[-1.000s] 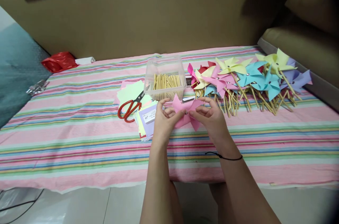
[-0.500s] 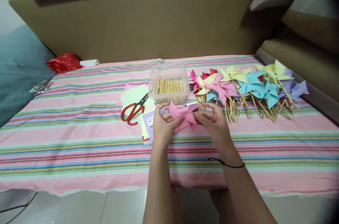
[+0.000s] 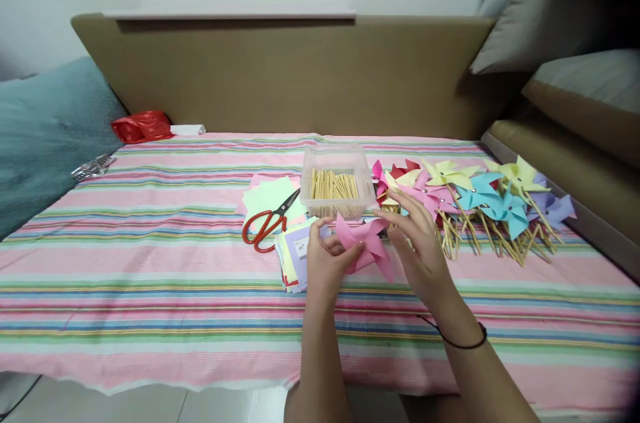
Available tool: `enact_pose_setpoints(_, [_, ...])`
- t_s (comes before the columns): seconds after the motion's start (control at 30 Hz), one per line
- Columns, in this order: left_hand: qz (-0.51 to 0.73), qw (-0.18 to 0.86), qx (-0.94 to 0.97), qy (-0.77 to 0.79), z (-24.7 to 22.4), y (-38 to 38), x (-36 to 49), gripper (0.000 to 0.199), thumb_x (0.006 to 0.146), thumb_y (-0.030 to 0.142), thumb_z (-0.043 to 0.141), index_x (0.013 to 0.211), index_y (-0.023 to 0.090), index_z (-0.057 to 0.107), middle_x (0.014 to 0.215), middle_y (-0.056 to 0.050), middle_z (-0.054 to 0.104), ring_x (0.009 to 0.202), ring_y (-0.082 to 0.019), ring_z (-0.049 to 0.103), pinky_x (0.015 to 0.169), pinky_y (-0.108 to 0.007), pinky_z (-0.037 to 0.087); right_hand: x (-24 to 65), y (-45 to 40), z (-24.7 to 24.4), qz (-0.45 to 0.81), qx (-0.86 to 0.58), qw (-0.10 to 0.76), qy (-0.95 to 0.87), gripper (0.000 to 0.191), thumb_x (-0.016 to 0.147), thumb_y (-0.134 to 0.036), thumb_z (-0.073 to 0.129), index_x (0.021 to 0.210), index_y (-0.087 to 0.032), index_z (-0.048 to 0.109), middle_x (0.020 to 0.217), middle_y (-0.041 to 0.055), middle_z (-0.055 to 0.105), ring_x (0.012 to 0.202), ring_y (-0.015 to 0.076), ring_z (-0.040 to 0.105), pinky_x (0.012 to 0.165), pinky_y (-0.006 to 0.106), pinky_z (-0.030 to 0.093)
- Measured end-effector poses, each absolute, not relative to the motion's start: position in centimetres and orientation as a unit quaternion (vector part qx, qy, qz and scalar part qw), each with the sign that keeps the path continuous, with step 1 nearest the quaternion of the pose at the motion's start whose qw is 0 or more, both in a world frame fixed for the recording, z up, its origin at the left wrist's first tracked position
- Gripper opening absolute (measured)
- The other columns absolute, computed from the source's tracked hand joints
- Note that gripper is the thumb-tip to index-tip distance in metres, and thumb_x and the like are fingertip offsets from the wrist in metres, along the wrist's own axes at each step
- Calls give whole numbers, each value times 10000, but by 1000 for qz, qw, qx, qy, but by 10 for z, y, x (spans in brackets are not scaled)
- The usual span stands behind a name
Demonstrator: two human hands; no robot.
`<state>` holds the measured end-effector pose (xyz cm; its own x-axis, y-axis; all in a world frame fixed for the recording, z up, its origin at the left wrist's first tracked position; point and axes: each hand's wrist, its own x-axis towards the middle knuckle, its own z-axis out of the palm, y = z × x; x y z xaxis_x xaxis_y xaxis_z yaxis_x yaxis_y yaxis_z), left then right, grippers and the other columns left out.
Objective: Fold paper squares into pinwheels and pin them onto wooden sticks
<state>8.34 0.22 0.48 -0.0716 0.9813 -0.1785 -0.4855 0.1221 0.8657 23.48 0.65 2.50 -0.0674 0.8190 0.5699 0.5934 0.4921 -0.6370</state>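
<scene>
Head view: pink pinwheel (image 3: 369, 241) within thumb pinch of left hand (image 3: 327, 264), just beside right hand (image 3: 424, 256), fingers spread.

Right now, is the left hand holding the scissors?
No, the left hand holds a pink pinwheel, and the scissors lie left of the plastic box.

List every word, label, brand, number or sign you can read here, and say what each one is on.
No text can be read.
Small white item on the purple paper, partly hidden by the left hand: dark marks, too small and blurred to read.
Clear plastic box, scissors and pink pinwheel: no lettering that I can make out.
</scene>
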Motion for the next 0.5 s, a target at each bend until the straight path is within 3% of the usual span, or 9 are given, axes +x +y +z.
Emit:
enact_pose_setpoints(0.13, [620,610,255,423,8,0,76,661,548,222,862,1077,205,466,752,-47,749,691,-197,709,665,-303,558,227,66,45,172,-494,480,-704,245,943,-318,504,1055,-197,685,1114,86,699,1068,223,638,934,386,494])
enact_pose_setpoints(0.2, [630,611,239,415,10,0,73,649,558,213,861,1073,201,468,749,-49,752,680,-190,705,652,-297,559,215,105,57,198,-508,378,-748,206,926,-235,526,1031,-159,685,1073,84,718,988,192,667,873,310,516])
enact_pose_setpoints(0.27, [637,617,223,405,12,0,70,659,551,198,866,1076,197,468,746,-48,754,666,-179,701,647,-286,557,200,141,62,190,-529,203,-802,216,927,-174,521,1081,-159,672,1140,64,703,1037,162,648,914,260,488])
enact_pose_setpoints(0.4, [641,631,204,387,13,1,69,665,539,186,873,1073,188,477,743,-47,755,635,-155,685,636,-265,550,170,188,48,204,-552,59,-806,109,878,-163,629,956,-122,694,1021,75,713,961,191,662,888,319,513])
enact_pose_setpoints(0.5, [644,632,193,384,14,0,68,673,550,179,871,1093,187,472,757,-47,754,636,-138,674,643,-254,544,156,201,27,201,-572,-8,-795,260,923,-304,605,1128,-145,623,1137,84,645,960,200,648,828,388,550])
